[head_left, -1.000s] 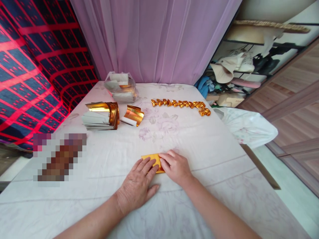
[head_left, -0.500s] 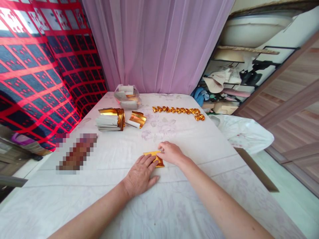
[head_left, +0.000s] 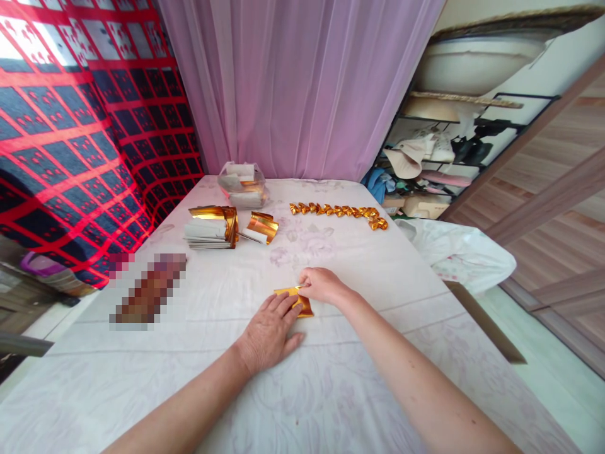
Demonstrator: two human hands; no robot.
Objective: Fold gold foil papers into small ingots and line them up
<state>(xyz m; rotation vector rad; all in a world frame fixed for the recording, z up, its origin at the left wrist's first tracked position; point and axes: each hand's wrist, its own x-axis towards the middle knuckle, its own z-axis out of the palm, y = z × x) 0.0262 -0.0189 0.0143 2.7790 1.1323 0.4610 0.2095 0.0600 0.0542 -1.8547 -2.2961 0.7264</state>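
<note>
A sheet of gold foil paper (head_left: 306, 307) lies on the bed's pale floral cover, its upper edge partly folded. My left hand (head_left: 270, 329) rests flat across the paper, fingers stretched out and thumb apart. At the paper's top right corner, my right hand (head_left: 324, 285) is closed in a pinch on the edge; its fingertips hide part of the fold. Farther off sit a stack of foil paper sheets (head_left: 208, 230) and a smaller curled group of sheets (head_left: 262, 227). A row of folded gold foil pieces (head_left: 338, 210) runs along the back right.
A clear plastic bag (head_left: 243, 185) with more sheets stands at the back. Something blurred out (head_left: 151, 290) lies on the left. A purple curtain (head_left: 293, 88) hangs behind, a red checked cloth (head_left: 94, 139) on the left. Shelves (head_left: 439, 139) and a white bag (head_left: 463, 252) are at the right.
The right fingers have shifted slightly left along the paper's upper edge, keeping their pinch. My left hand stays flat on the paper. The whole view has moved a little.
</note>
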